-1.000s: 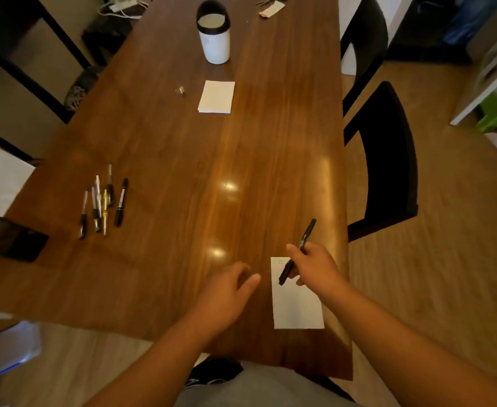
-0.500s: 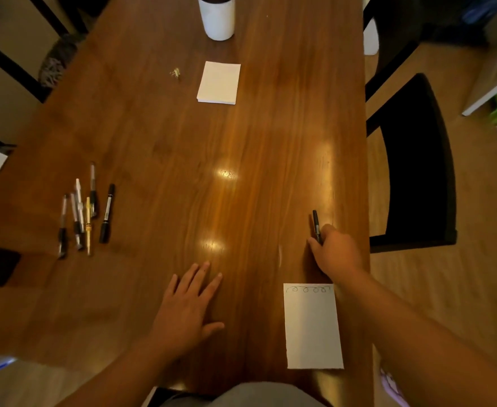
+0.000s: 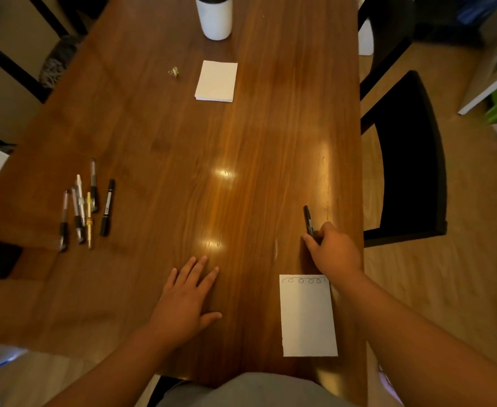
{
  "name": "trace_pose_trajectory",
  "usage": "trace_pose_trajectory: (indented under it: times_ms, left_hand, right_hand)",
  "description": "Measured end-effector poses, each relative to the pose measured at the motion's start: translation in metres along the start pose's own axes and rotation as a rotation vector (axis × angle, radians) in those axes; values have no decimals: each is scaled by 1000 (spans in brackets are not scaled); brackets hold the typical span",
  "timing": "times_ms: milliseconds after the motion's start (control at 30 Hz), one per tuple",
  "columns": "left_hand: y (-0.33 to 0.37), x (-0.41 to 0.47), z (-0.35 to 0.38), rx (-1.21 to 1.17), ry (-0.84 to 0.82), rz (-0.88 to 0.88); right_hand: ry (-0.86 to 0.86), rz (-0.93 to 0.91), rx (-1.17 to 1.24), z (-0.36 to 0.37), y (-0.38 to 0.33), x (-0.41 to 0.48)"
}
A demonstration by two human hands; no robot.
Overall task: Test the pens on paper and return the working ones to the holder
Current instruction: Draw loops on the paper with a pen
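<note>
The slim black pen (image 3: 308,218) is pinched in the curled fingers of the right hand (image 3: 334,251), low over the glossy wooden table (image 3: 270,142) just beyond a white paper slip (image 3: 308,318) with a row of inked loops. The left hand (image 3: 187,298) lies flat, fingers spread. Six more pens (image 3: 84,207) lie far left; a white cylindrical holder (image 3: 214,20), seemingly dark-rimmed, stands beyond a small notepad (image 3: 216,81).

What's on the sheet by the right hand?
A row of inked loops along the far edge of the sheet; the rest is blank. The right hand, gripping a black pen, lies beyond it; its wrist hides the far right corner.
</note>
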State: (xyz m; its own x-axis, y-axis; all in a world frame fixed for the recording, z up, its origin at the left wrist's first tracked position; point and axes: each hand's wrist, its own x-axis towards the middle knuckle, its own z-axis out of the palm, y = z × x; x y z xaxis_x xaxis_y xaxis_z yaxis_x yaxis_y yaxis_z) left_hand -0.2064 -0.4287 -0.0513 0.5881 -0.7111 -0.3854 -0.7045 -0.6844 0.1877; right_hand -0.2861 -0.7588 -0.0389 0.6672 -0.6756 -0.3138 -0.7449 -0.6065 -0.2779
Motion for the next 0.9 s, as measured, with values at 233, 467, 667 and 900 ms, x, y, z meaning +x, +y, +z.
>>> trace_pose_trajectory:
  times_ms: [233, 467, 667, 900]
  left_hand:
    - [8, -29, -6, -350, 48, -87]
    - [-6, -90, 0, -584, -64, -244]
    - [-85, -122, -7, -583, -45, -316]
    - [-207, -119, -30, -485, -16, -290]
  right_hand:
    - [-101, -145, 122, 4, 21, -75]
    - [-458, -407, 37, 36, -6, -144]
    - [-542, -512, 45, 60, -86, -153]
    - [-452, -501, 24, 104, -222, -146]
